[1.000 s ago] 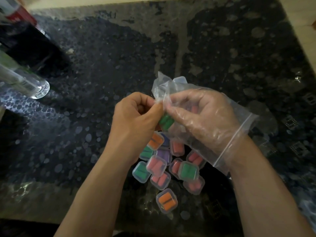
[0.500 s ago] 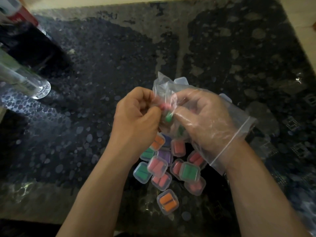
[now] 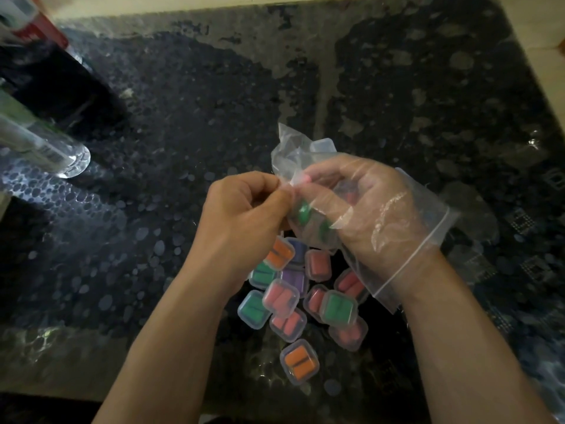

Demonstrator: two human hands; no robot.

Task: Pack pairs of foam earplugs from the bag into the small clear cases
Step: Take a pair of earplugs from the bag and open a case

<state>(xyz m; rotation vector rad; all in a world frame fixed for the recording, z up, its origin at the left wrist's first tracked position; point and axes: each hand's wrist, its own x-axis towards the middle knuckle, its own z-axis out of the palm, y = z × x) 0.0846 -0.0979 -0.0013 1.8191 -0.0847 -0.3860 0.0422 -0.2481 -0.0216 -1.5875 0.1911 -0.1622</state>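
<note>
Bag (image 3: 428, 215): clear zip type, held up over the middle of the desk (image 3: 397, 87), mouth round my right wrist. Right hand (image 3: 376, 215) is inside it, fingers curled, index and thumb closing on a pink earplug (image 3: 305, 179). Two green earplugs (image 3: 303, 209) sit loose in the bag under the thumb. Left hand (image 3: 244, 215) is outside, pinching the film at the bag's closed end, touching the right fingertips through it.

Filled cases (image 3: 281, 298): a touching pile below my hands toward the near edge, lids shut, with pink, green, orange and purple pairs. One orange case (image 3: 299, 361) lies nearest the edge. Empty case (image 3: 322, 146) sits just behind the bag.

Open desk surface runs to the far and right edges. A clear bottle (image 3: 61, 160) stands by the left edge
</note>
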